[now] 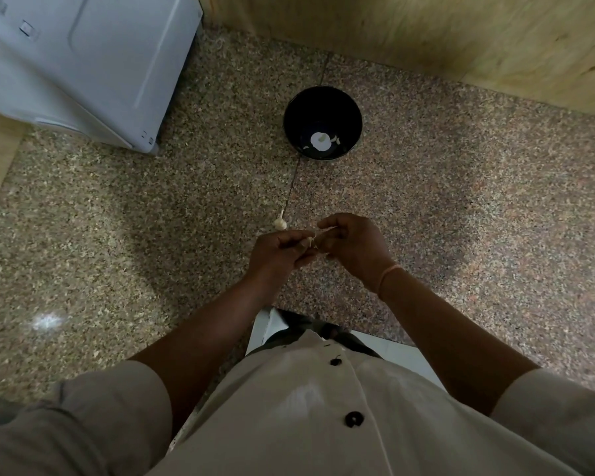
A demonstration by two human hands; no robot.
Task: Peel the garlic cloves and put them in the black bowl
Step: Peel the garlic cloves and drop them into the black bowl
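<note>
**Both grips on one clove above the middle of the worktop**

The garlic clove [310, 240] is small and pale cream, mostly hidden between the fingers, with only its tip showing. A thin strip of skin [324, 229] of the same pale colour stretches from it toward the right. A second piece, a garlic bulb [279, 223] with a short stalk pointing to the far edge, lies on the speckled granite worktop [461, 201] just beyond the left knuckles, about midway between near and far edges. The black bowl [323, 97] stands well beyond it, close to the far edge by the wood wall [426, 36]. Pale shapes lie at the bowl's bottom; they may be peeled cloves or a printed pattern, as the view is too small to tell.

The left grip [278, 251] is curled with the palm turned inward, pinching the clove between thumb and fingers. The right grip [352, 244] faces it, knuckles up, its fingertips closed on the strip of skin. The two meet, fingertips touching, raised over the worktop. Both forearms reach forward from rolled sleeves, and a thin band [389, 274] circles the right wrist. A white appliance [83, 63] fills the far left corner.
</note>
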